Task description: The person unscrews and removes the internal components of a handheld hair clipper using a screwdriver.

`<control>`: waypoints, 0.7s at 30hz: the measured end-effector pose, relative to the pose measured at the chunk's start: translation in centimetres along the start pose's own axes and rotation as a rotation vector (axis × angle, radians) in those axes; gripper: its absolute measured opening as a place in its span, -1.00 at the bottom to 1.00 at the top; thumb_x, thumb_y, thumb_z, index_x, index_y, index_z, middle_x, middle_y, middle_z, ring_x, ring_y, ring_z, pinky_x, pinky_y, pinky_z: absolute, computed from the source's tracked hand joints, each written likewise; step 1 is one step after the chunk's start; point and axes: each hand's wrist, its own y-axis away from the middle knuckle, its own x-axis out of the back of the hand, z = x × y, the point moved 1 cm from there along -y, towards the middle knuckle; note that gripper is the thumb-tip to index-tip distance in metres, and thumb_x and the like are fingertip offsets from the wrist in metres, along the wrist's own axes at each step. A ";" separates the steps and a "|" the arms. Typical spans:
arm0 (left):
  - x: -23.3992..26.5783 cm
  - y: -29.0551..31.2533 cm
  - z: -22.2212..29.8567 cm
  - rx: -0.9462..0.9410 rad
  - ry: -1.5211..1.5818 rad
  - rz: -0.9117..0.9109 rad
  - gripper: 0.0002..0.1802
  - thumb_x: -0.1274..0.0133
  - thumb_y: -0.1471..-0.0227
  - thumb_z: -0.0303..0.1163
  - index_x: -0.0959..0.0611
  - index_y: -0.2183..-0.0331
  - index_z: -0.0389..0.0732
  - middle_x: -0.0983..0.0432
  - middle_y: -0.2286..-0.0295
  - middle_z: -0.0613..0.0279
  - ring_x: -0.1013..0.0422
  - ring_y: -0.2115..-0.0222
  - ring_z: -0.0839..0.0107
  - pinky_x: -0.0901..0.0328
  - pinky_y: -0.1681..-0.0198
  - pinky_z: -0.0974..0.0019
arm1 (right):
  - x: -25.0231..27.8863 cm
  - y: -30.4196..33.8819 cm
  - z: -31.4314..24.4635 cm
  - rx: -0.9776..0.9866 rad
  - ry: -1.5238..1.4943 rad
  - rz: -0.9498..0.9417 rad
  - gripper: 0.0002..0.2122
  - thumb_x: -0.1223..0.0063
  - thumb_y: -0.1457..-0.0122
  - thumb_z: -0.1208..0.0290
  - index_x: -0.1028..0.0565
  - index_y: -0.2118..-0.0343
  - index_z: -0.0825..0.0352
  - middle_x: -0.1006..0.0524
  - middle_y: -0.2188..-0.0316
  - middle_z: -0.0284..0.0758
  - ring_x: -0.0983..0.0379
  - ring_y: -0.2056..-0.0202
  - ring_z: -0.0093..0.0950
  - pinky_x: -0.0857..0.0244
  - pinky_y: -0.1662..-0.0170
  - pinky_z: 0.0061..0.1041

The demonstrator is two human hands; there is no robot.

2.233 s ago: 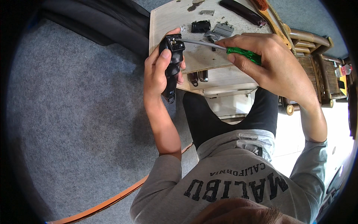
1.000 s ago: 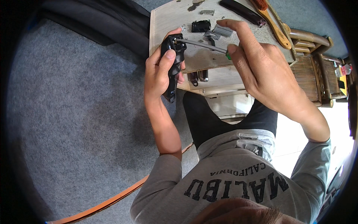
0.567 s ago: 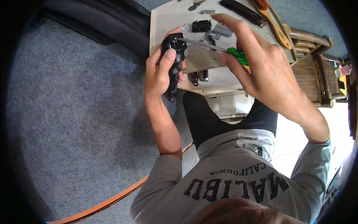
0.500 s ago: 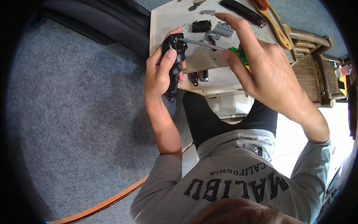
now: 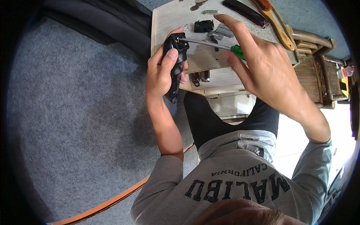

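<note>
Both hands work just above the near edge of a pale wooden bench (image 5: pixel 168 17). The left hand (image 5: pixel 162 71) is wrapped around a black hair clipper (image 5: pixel 175 62), held upright with its head end uppermost, thumb pressed on its front. The right hand (image 5: pixel 268 71) holds a green-handled screwdriver (image 5: pixel 213 44) loosely between thumb and fingers, the other fingers spread wide; the metal shaft runs leftward and its tip meets the clipper's head. The right hand hides most of the green handle. On the bench beyond lie a small black clipper part (image 5: pixel 203 26), a metal blade piece (image 5: pixel 224 31), a long dark comb (image 5: pixel 245 13) and a wooden-handled brush (image 5: pixel 277 24). Grey carpet (image 5: pixel 75 112) covers the floor to the left; a slatted wooden chair (image 5: pixel 318 75) stands to the right.
</note>
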 end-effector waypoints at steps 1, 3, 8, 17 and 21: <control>0.0 0.0 0.0 0.004 0.007 0.004 -0.29 0.12 -0.43 0.02 -0.43 -0.37 -0.27 -0.52 0.50 0.21 -0.40 0.67 0.55 -0.38 0.59 0.47 | -0.2 0.0 0.1 -0.036 -0.027 -0.018 -0.28 -0.29 -0.18 0.62 -0.33 -0.41 0.02 -0.68 0.28 -0.18 -0.68 0.34 -0.19 -0.51 0.33 -0.13; 0.0 0.0 0.0 0.004 0.005 0.011 -0.29 0.12 -0.43 0.02 -0.43 -0.37 -0.27 -0.52 0.50 0.21 -0.40 0.67 0.55 -0.38 0.60 0.47 | -0.6 -0.1 0.1 0.078 0.036 0.144 -0.29 -0.29 -0.19 0.56 -0.34 -0.41 -0.01 -0.68 0.28 -0.20 -0.66 0.38 -0.20 -0.49 0.35 -0.11; 0.0 -0.1 0.0 -0.004 -0.001 0.021 -0.29 0.14 -0.44 0.01 -0.43 -0.37 -0.26 -0.52 0.50 0.21 -0.41 0.67 0.55 -0.37 0.61 0.47 | -0.6 -0.7 0.8 0.154 0.072 0.123 -0.32 -0.27 -0.26 0.46 -0.31 -0.43 -0.01 -0.68 0.28 -0.18 -0.66 0.39 -0.19 -0.50 0.37 -0.16; -0.2 0.0 0.1 0.022 -0.013 0.028 -0.35 0.18 -0.47 -0.04 -0.43 -0.38 -0.22 -0.51 0.48 0.23 -0.39 0.67 0.55 -0.37 0.60 0.47 | -2.1 -0.5 2.0 0.075 0.047 0.092 -0.30 -0.25 -0.28 0.46 -0.27 -0.47 -0.03 -0.64 0.30 -0.18 -0.63 0.41 -0.14 -0.47 0.38 -0.11; -0.3 0.0 0.4 0.029 -0.038 0.052 -0.39 0.14 -0.48 -0.05 -0.46 -0.37 -0.16 -0.51 0.48 0.25 -0.38 0.66 0.57 -0.37 0.60 0.46 | -2.2 -0.7 2.2 0.242 0.026 0.163 -0.31 -0.23 -0.28 0.50 -0.28 -0.46 -0.02 -0.64 0.28 -0.19 -0.63 0.39 -0.14 -0.48 0.33 -0.08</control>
